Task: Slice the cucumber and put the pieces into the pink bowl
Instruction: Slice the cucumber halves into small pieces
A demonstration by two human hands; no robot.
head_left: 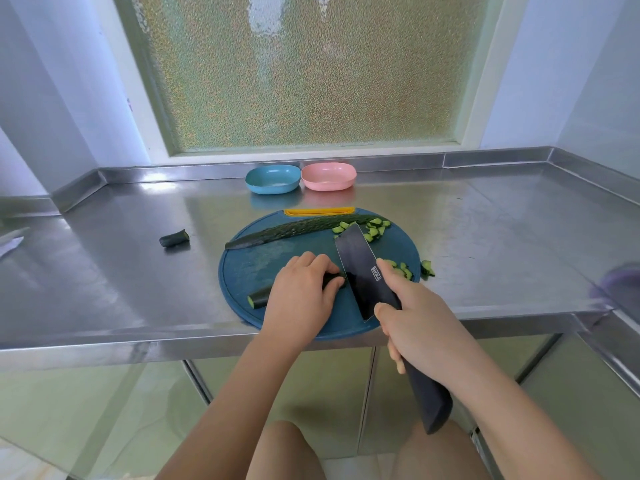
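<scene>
On the round dark-blue cutting board point(242, 268) lies a short cucumber piece point(260, 296), held down by my left hand point(302, 296) with curled fingers. My right hand point(420, 323) grips the handle of a black cleaver point(363, 271), forefinger along the blade, which stands right beside my left fingers on the cucumber. A long cucumber half point(294, 229) lies across the far side of the board. Small cut pieces point(374, 230) are heaped at the far right, more pieces point(403, 270) at the right rim. The pink bowl point(328, 176) stands by the back wall, holding no cucumber.
A blue bowl point(273, 179) stands left of the pink one. A cucumber end point(174, 238) lies on the steel counter point(502, 237) left of the board. The board overhangs the counter's front edge. A purple blurred object point(620, 282) sits at the right edge.
</scene>
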